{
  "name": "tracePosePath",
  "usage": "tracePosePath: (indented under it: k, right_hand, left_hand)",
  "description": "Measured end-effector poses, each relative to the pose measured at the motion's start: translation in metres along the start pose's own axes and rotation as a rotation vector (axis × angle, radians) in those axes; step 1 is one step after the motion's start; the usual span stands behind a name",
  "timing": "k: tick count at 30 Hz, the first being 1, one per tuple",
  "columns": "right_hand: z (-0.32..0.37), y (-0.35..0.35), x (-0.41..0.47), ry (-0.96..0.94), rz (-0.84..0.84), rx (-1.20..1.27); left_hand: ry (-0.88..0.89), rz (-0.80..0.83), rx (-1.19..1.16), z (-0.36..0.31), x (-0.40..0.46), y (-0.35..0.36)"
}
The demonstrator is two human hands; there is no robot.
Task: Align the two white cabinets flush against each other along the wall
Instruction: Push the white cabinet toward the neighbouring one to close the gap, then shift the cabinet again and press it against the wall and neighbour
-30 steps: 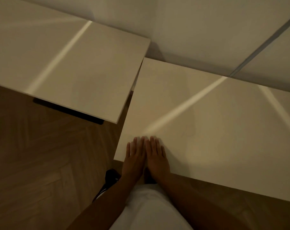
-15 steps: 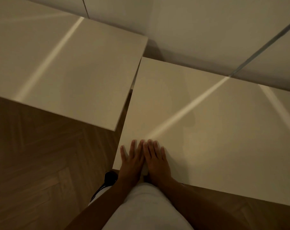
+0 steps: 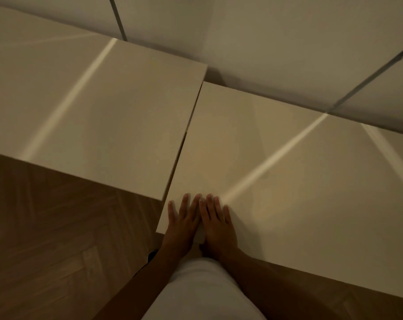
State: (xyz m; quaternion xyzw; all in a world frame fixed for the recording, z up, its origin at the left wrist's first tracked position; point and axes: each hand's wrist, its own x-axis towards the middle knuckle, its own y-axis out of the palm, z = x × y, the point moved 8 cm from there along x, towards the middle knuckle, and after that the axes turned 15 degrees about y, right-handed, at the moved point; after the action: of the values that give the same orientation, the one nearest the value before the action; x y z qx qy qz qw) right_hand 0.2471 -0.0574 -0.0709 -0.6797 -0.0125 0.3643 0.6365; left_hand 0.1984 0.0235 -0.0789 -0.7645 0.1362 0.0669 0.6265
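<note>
Left hand (image 3: 182, 224) is laid flat, palm down, fingers straight and slightly spread, pointing away from the body. Right hand (image 3: 216, 224) is laid flat beside it, fingers straight and held close together. The index fingers are seen touching near the tips. Both forearms are extended forward from the lower edge of view, converging toward the wrists. Nothing is gripped by either hand.
</note>
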Motion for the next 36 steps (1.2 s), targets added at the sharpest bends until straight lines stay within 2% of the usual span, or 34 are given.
tracePosePath:
  k: [13,20,24,30,34,36]
  right_hand:
    - [0.007,-0.017,0.023,-0.027,-0.032,0.013]
    - [0.010,-0.021,0.018,-0.017,-0.021,0.031]
    - [0.010,-0.018,0.018,0.011,-0.010,0.040]
    - [0.021,-0.049,0.002,0.019,-0.051,0.096]
    - [0.006,-0.065,-0.030,0.124,-0.071,0.280]
    - [-0.007,-0.066,-0.050,0.174,-0.088,0.325]
  left_hand:
    - [0.026,-0.028,-0.002,0.019,0.018,-0.011]
    - [0.051,0.059,-0.017,0.015,0.014,-0.014]
    - [0.060,0.163,-0.076,0.017,0.009,-0.028]
    - [0.083,0.093,-0.125,0.038,-0.019,-0.052]
    - [0.170,-0.073,-0.273,0.039,-0.036,-0.064]
    - [0.198,-0.073,-0.367,0.031,-0.040,-0.066]
